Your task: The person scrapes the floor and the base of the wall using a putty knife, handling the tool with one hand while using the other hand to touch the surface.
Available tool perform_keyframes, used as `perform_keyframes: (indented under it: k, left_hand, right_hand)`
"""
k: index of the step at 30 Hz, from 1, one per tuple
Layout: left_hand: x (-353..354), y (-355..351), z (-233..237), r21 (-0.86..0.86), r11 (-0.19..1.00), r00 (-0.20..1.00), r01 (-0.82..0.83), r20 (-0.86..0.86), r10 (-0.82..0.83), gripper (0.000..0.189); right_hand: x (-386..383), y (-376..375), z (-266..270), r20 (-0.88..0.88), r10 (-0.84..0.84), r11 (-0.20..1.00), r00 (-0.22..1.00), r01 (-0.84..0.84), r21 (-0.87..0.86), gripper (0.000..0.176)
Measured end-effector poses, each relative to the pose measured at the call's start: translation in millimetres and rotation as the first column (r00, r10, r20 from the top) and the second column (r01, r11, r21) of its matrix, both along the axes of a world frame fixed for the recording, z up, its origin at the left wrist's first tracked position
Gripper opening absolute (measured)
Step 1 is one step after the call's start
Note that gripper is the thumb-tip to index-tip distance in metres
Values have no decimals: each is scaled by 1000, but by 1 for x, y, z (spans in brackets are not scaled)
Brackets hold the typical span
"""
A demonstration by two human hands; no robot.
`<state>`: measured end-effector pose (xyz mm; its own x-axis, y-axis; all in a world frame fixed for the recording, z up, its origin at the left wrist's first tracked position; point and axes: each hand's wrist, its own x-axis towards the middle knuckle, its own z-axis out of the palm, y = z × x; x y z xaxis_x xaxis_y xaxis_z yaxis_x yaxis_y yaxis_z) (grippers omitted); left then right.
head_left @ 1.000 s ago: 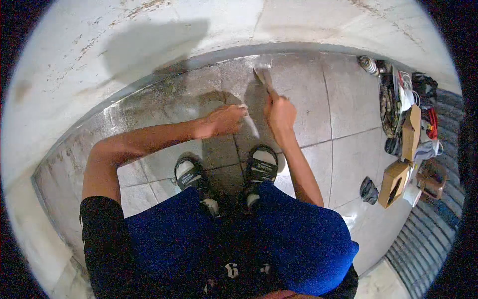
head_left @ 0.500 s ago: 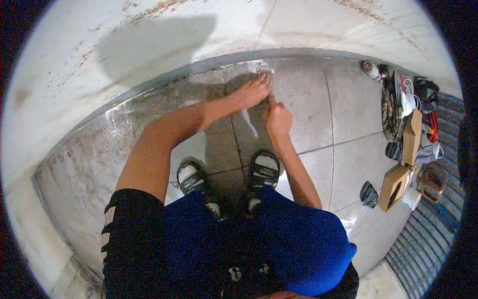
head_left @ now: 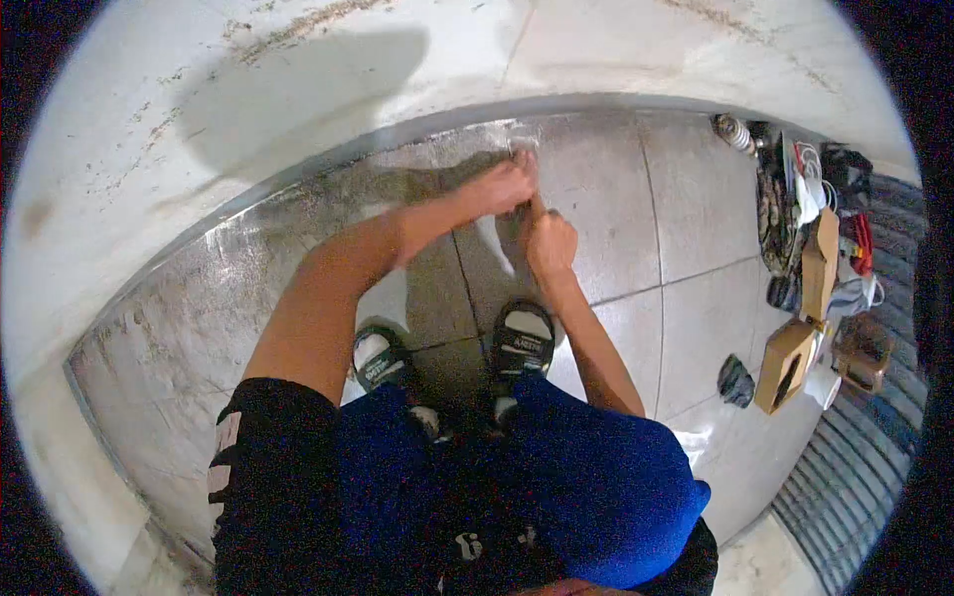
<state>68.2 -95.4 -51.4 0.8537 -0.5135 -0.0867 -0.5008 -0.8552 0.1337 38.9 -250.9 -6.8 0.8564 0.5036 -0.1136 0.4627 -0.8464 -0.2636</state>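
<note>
Above the floor tiles near the wall, my left hand (head_left: 509, 187) is closed, its fingertips blurred; whatever it may hold is too small to make out. My right hand (head_left: 553, 242) is just below and to the right, curled into a fist with one finger or thin item reaching up to my left hand. What is inside this fist is hidden. A pale streak (head_left: 497, 248) shows below my left hand, and I cannot tell whether it is an object or a reflection. Both hands are in front of my sandals (head_left: 525, 343).
A white, stained wall (head_left: 596, 50) curves along the far side of the grey tiled floor (head_left: 606, 209). At the right lie an open cardboard box (head_left: 785, 366), a dark crumpled item (head_left: 735, 381), a coiled spring (head_left: 733, 133) and a brown plastic stool (head_left: 863, 353) beside a ribbed shutter (head_left: 855, 447).
The fingers of my left hand have drawn in from their more extended pose. My right hand has shifted slightly left and down. The view has moved a little.
</note>
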Motion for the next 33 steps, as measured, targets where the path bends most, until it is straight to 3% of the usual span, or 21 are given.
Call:
perform_keyframes:
  k: [2,4,7,9,12,15,16,18,19,22,25,28,29,32,33]
  left_hand:
    - [6,-2,14,-28,995,994,-100,-56,99,52]
    - [11,-1,12,-133,973,977,-188,-131,171,51]
    - [-13,-4,34,-328,934,957,-141,197,213,52]
    - [-30,-12,38,-342,927,955,-156,188,230,54]
    - [-41,-18,25,-244,954,969,-175,128,210,57]
    - [-40,-18,17,-49,989,985,-143,90,147,55]
    - [-37,-18,16,20,992,989,-123,83,121,53]
    - [-24,-20,10,-72,988,989,-135,-66,130,51]
    - [-19,-19,7,-115,983,982,-144,-140,127,49]
    - [-15,-18,0,-134,986,995,-103,-11,102,41]
    - [9,-6,2,-378,892,968,-250,-119,220,35]
    - [1,1,40,-426,857,948,-290,-248,197,26]
    - [-6,-2,22,-558,800,975,-222,-103,198,25]
    - [-9,-1,20,-505,838,969,-206,13,246,13]
    - [-1,0,19,-494,828,960,-264,-49,276,13]
  right_hand:
    - [8,2,6,47,12,999,999,-14,38,42]
    - [8,-2,25,-64,-100,969,993,112,222,38]
    - [6,-16,27,-371,-158,814,915,333,476,30]
    - [6,-27,4,-492,-99,679,865,420,602,30]
    - [9,-31,-22,-745,-71,569,664,640,516,25]
    - [-2,-20,-7,-623,-186,595,760,592,544,32]
    - [-5,-18,2,-467,-203,690,861,464,555,32]
    - [-10,-13,21,-120,-164,850,979,203,486,31]
    - [-12,-10,36,-103,-156,908,982,183,376,34]
    - [-2,5,67,-154,-183,974,971,201,108,26]
    - [24,16,62,-63,-127,976,990,135,169,22]
    - [32,24,78,-35,-61,996,998,63,60,20]
    - [32,26,82,-60,-52,998,997,54,28,20]
    - [31,27,84,-83,-41,999,996,40,-6,21]
    - [36,31,79,-51,-36,999,998,38,27,21]
